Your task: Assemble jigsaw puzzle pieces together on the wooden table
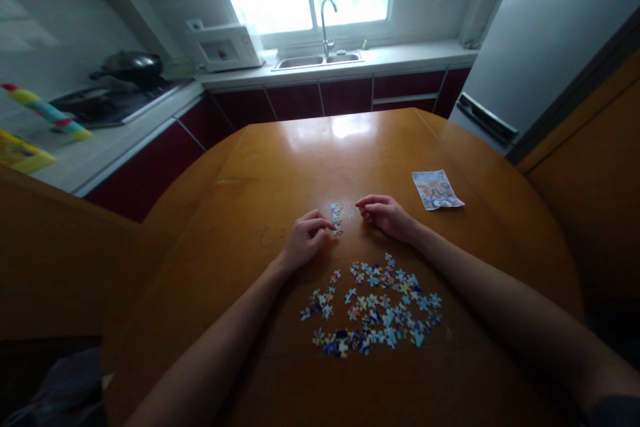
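A short strip of joined puzzle pieces (335, 217) lies on the round wooden table (300, 160). My left hand (305, 239) rests just left of it, fingers curled, the fingertips touching the strip's lower end. My right hand (386, 215) lies to the strip's right, fingers curled in loosely, a small gap away from it; whether it holds a piece is hidden. Several loose puzzle pieces (373, 310) are scattered nearer to me, between my forearms.
A small printed picture card (437, 189) lies on the table at the right. Beyond the table runs a kitchen counter with a sink and tap (320, 60), a microwave (225, 48) and a wok on the stove (133, 67). A fridge (545, 33) stands at the right.
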The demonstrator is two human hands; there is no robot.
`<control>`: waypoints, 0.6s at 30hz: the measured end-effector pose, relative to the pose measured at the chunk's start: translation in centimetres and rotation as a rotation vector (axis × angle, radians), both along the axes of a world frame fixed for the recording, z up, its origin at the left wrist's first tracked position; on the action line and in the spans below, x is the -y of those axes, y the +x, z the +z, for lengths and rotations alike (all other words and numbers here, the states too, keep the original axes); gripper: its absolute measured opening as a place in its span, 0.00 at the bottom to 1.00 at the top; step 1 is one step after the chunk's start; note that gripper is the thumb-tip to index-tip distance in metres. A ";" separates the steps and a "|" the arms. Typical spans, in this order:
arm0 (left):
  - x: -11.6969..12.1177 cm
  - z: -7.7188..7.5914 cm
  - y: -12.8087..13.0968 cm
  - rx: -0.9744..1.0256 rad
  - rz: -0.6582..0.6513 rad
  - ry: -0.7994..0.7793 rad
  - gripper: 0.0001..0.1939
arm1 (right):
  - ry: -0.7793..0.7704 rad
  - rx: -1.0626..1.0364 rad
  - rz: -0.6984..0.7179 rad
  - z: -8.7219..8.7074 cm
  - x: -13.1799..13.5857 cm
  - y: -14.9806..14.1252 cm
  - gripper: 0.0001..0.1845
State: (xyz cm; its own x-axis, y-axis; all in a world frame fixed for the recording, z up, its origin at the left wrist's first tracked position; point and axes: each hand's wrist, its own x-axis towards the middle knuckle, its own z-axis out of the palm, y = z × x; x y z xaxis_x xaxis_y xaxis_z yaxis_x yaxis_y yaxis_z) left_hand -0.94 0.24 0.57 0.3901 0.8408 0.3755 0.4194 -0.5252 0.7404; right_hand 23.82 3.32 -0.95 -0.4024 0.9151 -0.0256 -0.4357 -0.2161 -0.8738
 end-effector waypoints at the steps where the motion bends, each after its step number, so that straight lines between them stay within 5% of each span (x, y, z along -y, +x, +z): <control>1: 0.0 0.0 0.0 0.002 -0.001 -0.002 0.15 | 0.000 0.004 -0.001 0.0 0.0 0.0 0.11; 18: 0.1 -0.4 0.1 0.026 -0.015 0.009 0.16 | -0.015 0.017 0.003 0.0 0.1 0.2 0.11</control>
